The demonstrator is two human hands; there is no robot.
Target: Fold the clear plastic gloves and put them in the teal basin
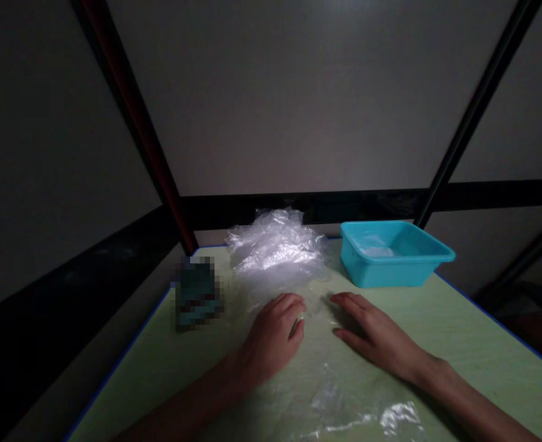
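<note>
A pile of crumpled clear plastic bags [280, 248] lies at the far middle of the table. Just in front of its near edge is my left hand [277, 334], fingers bent and thumb apart, near thin clear plastic on the tabletop; no held thing shows in it. My right hand [376, 334] hovers low or rests to the right, its fingers stretched out and thumb spread, holding nothing. Between the two hands there is a gap. Closer to me, a flat sheet of clear plastic [335, 405] catches the light on the table.
The pale green table [464, 344] has a blue edge. A turquoise plastic basin [393, 273] stands at the back right, with something whitish and clear inside. A dark, pixelated object [198, 293] sits at the left. Wall panels [307, 123] rise behind the table.
</note>
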